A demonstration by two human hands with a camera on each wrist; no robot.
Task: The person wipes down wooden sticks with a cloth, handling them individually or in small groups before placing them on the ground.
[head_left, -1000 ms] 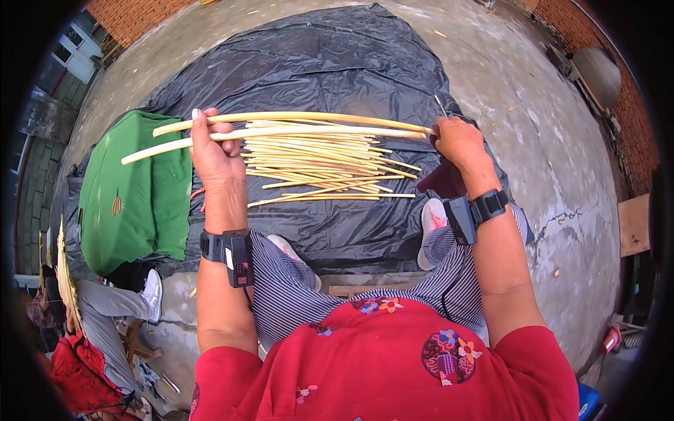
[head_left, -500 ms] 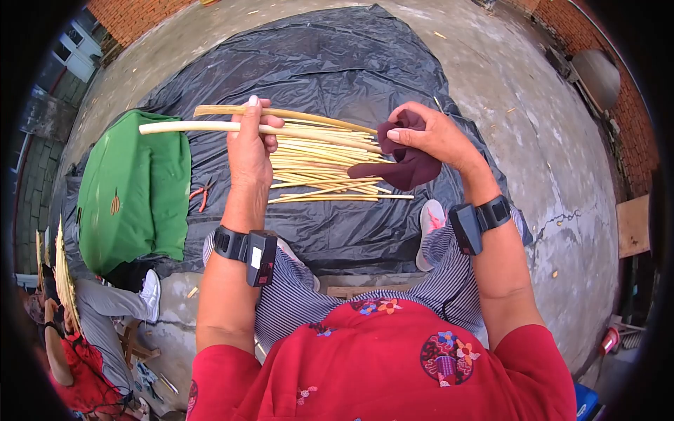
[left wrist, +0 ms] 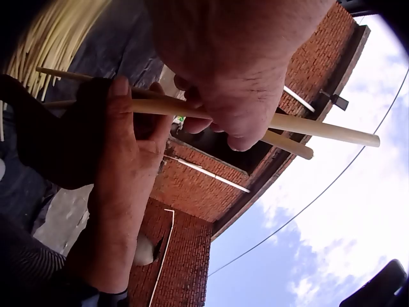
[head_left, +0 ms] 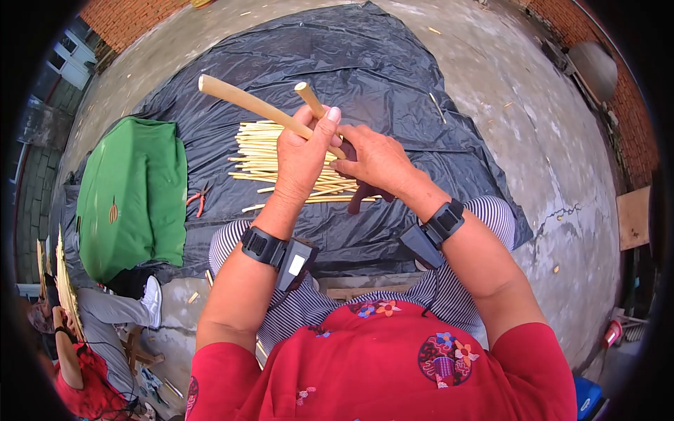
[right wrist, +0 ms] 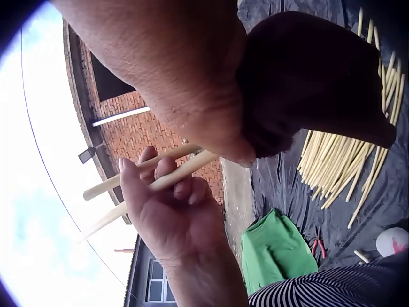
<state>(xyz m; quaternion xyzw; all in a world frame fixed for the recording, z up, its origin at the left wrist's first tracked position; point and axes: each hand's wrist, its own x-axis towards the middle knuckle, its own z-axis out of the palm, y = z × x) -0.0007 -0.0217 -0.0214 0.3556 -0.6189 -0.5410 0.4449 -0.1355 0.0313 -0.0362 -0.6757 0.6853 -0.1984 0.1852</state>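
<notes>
Two pale peeled sticks [head_left: 246,99] are held up over the dark sheet, their thick ends pointing away to the upper left. My left hand [head_left: 300,154] grips both, thumb along them. Right beside it, my right hand [head_left: 379,160] has its fingers curled round a dark maroon cloth [head_left: 364,195] wrapped about the sticks. In the right wrist view the cloth [right wrist: 307,83] hangs from the right hand [right wrist: 185,96], and the left hand [right wrist: 182,224] pinches the sticks. The left wrist view shows the sticks [left wrist: 326,130] passing through both hands.
A pile of similar sticks [head_left: 256,158] lies on the black plastic sheet [head_left: 379,63]. Left of it are red-handled pliers [head_left: 200,200] and a green cloth [head_left: 130,203] over something bulky. Another person in grey trousers [head_left: 105,316] sits at the lower left.
My left hand has moved right and the right hand left, so they now meet. The sticks have tilted, their thick ends rising away from me. The cloth has come in with the right hand.
</notes>
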